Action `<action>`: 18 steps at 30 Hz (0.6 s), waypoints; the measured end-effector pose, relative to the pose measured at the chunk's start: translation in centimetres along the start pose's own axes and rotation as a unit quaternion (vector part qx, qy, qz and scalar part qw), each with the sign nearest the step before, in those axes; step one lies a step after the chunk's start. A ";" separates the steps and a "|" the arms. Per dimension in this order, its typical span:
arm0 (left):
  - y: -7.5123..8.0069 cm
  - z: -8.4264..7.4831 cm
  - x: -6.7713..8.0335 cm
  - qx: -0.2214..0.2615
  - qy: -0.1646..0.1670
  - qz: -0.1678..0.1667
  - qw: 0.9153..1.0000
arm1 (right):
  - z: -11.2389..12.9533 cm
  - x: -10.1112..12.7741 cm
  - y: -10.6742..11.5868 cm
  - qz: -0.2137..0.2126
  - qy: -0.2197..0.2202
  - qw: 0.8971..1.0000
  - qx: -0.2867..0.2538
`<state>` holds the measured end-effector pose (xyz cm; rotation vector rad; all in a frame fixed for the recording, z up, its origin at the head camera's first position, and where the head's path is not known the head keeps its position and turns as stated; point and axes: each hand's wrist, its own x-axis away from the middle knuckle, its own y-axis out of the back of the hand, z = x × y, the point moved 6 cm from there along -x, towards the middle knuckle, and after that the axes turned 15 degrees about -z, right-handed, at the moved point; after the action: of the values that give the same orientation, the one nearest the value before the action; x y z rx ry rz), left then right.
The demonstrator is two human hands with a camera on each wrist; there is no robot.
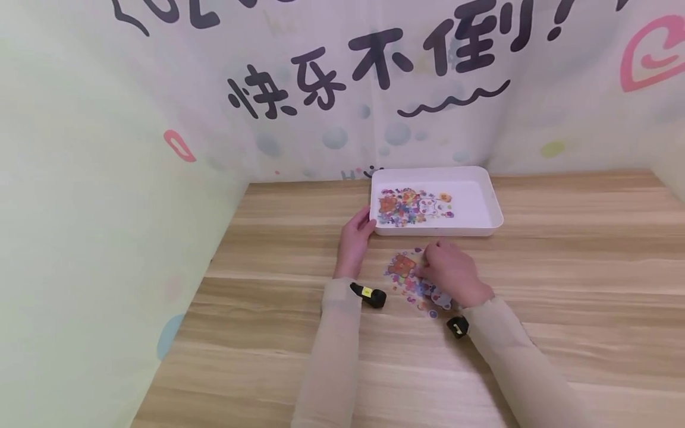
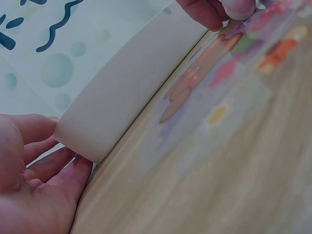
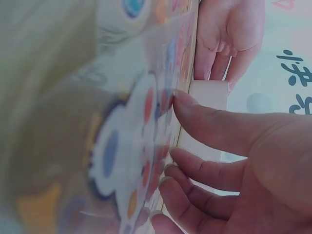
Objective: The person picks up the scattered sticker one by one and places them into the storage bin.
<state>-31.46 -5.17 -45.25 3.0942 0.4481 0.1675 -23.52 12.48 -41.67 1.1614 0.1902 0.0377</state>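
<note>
A white tray (image 1: 495,227) stands near the back of the table. My left hand (image 1: 354,242) holds its front left corner, with the thumb and fingers about the corner in the left wrist view. In front of the tray lies a clear sticker sheet (image 1: 402,266) printed with a brown bear, a white bear and small colourful shapes. My right hand (image 1: 452,270) is over its right side. In the right wrist view the thumb and bent fingertips (image 3: 185,100) touch the sheet, with a gap between them. Part of the sheet is hidden beneath this hand.
Inside the tray, toward its left, lie similar colourful stickers (image 1: 407,208). Behind the wooden table (image 1: 257,333) hangs a printed cloth (image 1: 321,137) with dark lettering. A pale wall (image 1: 80,238) borders the left side. Small black wrist cameras (image 1: 374,297) sit at both cuffs.
</note>
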 end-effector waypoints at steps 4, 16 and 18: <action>0.1 0.4 -0.4 0.008 -0.004 0.001 1.000 | 0.3 0.0 -0.1 0.006 -0.006 1.000 0.001; 0.1 0.4 -0.3 0.011 -0.021 -0.018 1.000 | 0.5 0.1 0.0 0.016 -0.009 1.000 -0.001; 0.1 0.4 -0.3 0.009 -0.023 -0.018 1.000 | 0.3 0.0 0.0 0.015 -0.006 1.000 -0.006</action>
<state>-31.69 -5.39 -45.65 3.0974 0.5074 0.0929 -23.42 12.18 -41.54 1.1513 0.1614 0.0572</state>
